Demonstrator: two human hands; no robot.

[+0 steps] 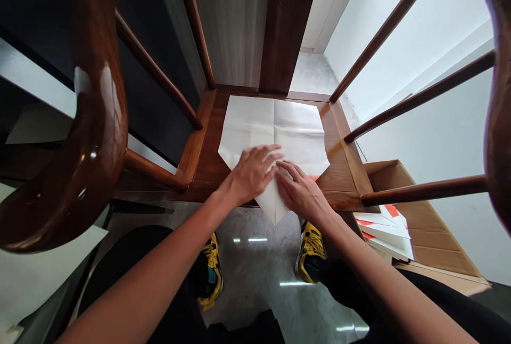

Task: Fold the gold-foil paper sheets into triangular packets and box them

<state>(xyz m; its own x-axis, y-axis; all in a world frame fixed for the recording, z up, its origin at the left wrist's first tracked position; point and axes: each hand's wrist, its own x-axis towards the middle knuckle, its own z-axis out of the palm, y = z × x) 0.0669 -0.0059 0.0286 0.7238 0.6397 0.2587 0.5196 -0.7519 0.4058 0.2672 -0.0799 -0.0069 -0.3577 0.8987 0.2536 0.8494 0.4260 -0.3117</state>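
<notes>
My left hand (251, 174) and right hand (301, 192) lie open, pressing a creased paper sheet (255, 125), one end already folded to a point, on a wooden seat (339, 163).

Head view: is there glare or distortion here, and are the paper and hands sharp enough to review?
In the head view, wide-angle distortion curves the chair arm and spindles near the frame edges; glare shows on the arm and floor. The paper, left hand and right hand look sharp, without obvious blur.
</notes>
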